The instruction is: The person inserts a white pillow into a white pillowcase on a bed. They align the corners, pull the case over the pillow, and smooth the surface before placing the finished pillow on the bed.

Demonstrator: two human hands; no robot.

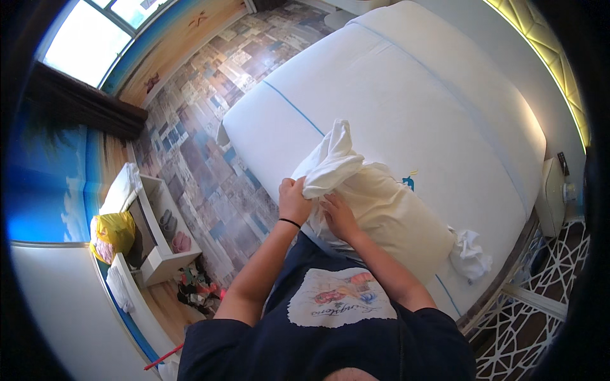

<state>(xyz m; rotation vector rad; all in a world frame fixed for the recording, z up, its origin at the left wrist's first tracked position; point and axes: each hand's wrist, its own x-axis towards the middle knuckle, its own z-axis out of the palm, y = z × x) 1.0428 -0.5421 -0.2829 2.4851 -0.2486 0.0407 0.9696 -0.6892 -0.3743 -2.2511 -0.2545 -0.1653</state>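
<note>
Seen from the wearer's head through one fisheye camera: looking steeply down, close over shirt (343, 301), left hand (295, 200) and right hand (339, 216), facing out across the bed (394, 108), taking in the window (89, 44) at upper left.

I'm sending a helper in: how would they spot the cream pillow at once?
Find the big white bed. On its near side lies the pillow, with white cloth gripped by the left hand at its left end. It is plump and cream, unlike that white cloth and the smaller crumpled white bundle to its right.
</note>
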